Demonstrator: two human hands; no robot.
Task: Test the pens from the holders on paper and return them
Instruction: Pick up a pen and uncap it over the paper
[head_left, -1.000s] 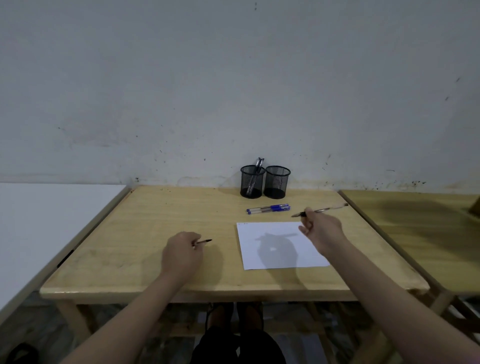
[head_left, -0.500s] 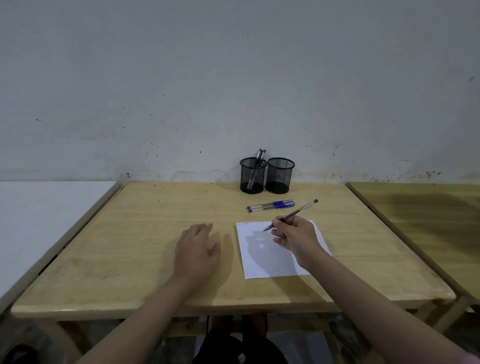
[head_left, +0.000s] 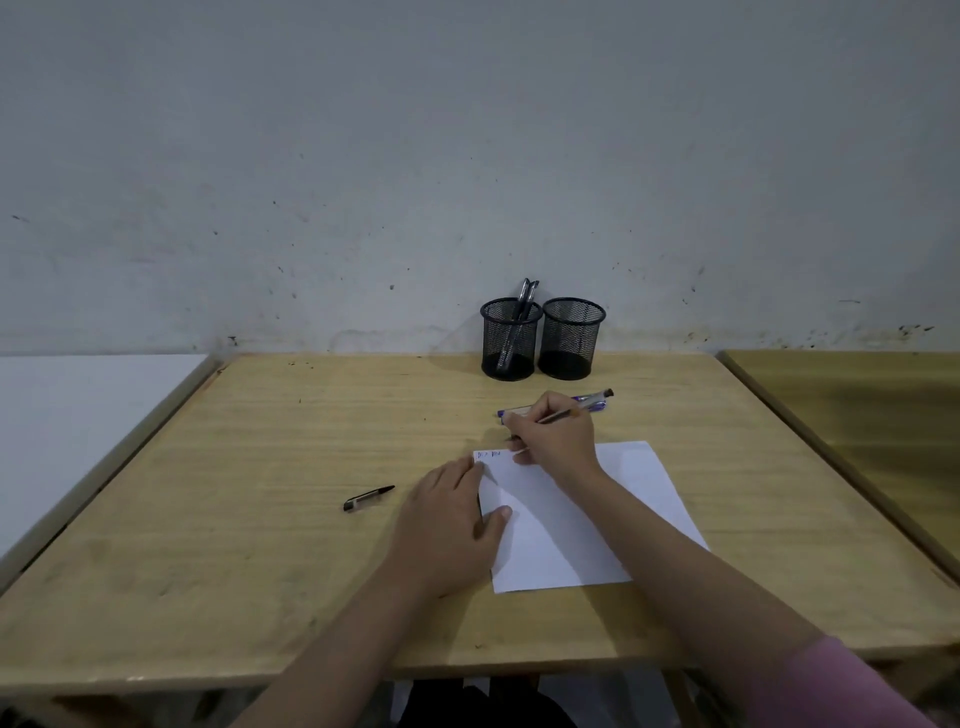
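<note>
A white sheet of paper lies on the wooden table. My right hand grips a pen with its tip at the sheet's top left corner, beside small blue scribbles. My left hand lies flat, fingers spread, on the paper's left edge. A black pen cap lies loose left of that hand. Two black mesh holders stand at the wall: the left holder has two dark pens in it, the right holder looks empty. Blue pens lie behind my right hand, partly hidden.
A white table adjoins on the left and another wooden table on the right. The wall rises directly behind the holders. The near table edge runs just in front of my forearms.
My left hand put the cap down on the table and moved right onto the paper's edge. My right hand brought the pen tip to the sheet's top left corner.
</note>
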